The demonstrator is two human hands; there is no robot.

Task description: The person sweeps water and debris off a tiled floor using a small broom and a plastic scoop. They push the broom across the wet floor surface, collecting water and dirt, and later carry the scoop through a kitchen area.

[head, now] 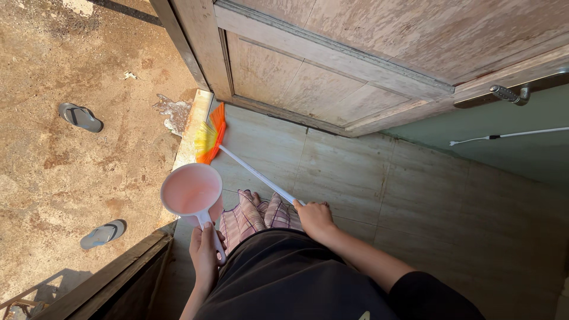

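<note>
My left hand point(204, 252) grips the white handle of a pink plastic dipper point(191, 191), held level over the doorstep. My right hand point(315, 218) holds the white stick of a broom point(261, 176). Its orange and yellow bristles point(211, 135) rest on the tiled floor beside the threshold edge point(194, 127). My foot and checked trousers point(252, 216) show between the two hands.
An open wooden door point(332, 65) with a metal handle point(510, 95) stands ahead. Outside to the left lies bare ground point(71, 178) with two grey flip-flops point(80, 117) point(104, 233) and a wet patch point(172, 112). A white cable point(510, 135) hangs on the green wall.
</note>
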